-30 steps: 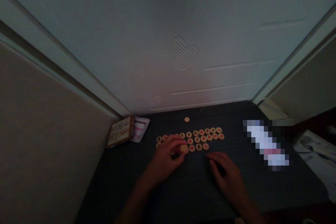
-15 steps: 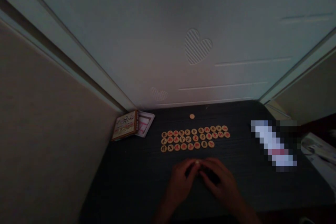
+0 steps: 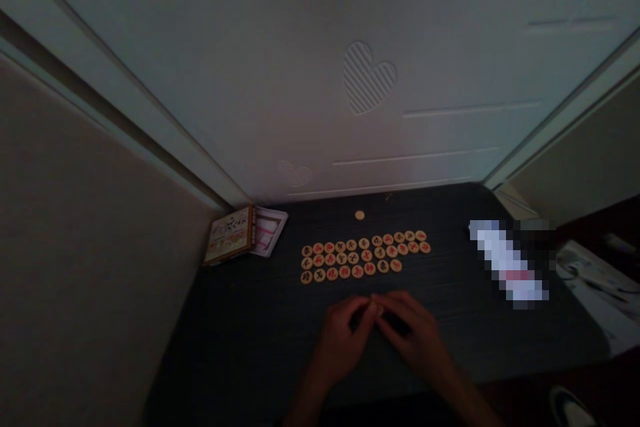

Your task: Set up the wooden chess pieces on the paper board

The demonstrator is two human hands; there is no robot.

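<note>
Xiangqi pieces (image 3: 367, 255), round wooden discs marked with red and black characters, lie face up in three close rows just beyond a person's hands on a dark wood-grain desk (image 3: 240, 327). Both hands curl inward, the left hand (image 3: 343, 337) and right hand (image 3: 415, 330) nearly touching, their fingertips (image 3: 373, 307) meeting around a small pale object (image 3: 379, 309), too dim to identify; which hand grips it cannot be told. The hands stay clear of the rows, where each disc sits just beside its neighbours without overlapping. Beyond the rows lies a lone disc (image 3: 359, 215). Ahead and left of the hands, an illustrated box (image 3: 229, 235) rests against a paper sheet (image 3: 270, 232) near the desk's corner; to their right lies a pixelated object (image 3: 507, 260). A pale door with an embossed heart (image 3: 367, 77) rises past the desk's far edge.
</note>
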